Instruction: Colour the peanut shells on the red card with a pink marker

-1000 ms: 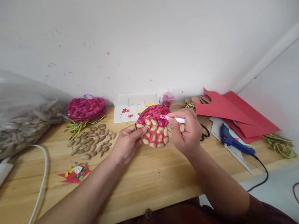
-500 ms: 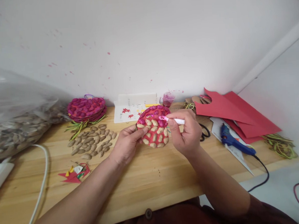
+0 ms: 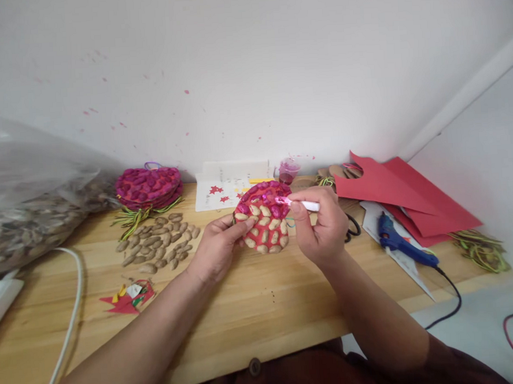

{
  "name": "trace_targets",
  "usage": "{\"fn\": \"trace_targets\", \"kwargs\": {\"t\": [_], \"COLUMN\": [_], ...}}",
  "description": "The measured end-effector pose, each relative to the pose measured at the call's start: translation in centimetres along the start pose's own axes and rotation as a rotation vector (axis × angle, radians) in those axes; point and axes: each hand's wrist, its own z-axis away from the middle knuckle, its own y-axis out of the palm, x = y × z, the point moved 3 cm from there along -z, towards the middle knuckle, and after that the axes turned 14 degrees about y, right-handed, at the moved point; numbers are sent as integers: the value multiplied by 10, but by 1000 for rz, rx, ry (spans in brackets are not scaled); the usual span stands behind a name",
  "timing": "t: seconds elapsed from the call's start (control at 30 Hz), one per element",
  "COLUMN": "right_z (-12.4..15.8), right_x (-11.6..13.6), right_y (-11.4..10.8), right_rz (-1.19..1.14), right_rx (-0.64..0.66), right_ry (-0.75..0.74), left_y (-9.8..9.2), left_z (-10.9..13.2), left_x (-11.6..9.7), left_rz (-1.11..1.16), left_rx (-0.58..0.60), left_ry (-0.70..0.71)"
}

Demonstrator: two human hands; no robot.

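Observation:
My left hand [image 3: 218, 246] grips the lower left edge of a round red disc [image 3: 258, 242] with peanuts stuck on it, thumb on top. Peanuts across the disc's upper part are painted magenta, while the lower ones are bare tan. Between the thumb and fingers of my right hand [image 3: 321, 223] is a white-handled paintbrush [image 3: 307, 205]. Its pink-stained tip touches the painted peanuts near the upper right of the disc. Behind the disc stands a small clear cup [image 3: 289, 170] with magenta paint.
Loose peanuts [image 3: 159, 244] and a stack of magenta peanut discs [image 3: 148, 184] lie to the left, near a plastic bag of peanuts [image 3: 36, 217]. Paper scraps [image 3: 130, 296] lie in front. To the right are scissors [image 3: 353, 226], red card [image 3: 435, 198] and a blue glue gun [image 3: 403, 244] with its cord.
The paintbrush and my right hand have shifted slightly to the right over the disc. My left hand and the disc have stayed nearly still.

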Motion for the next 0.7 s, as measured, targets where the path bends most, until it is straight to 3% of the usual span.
{"fn": "trace_targets", "kwargs": {"t": [0.7], "right_z": [0], "right_x": [-1], "right_y": [-1], "right_rz": [-43], "right_rx": [7], "right_ry": [33], "left_y": [2], "left_z": [2], "left_x": [-2], "left_rz": [-35], "left_rx": [29], "left_ry": [16]}}
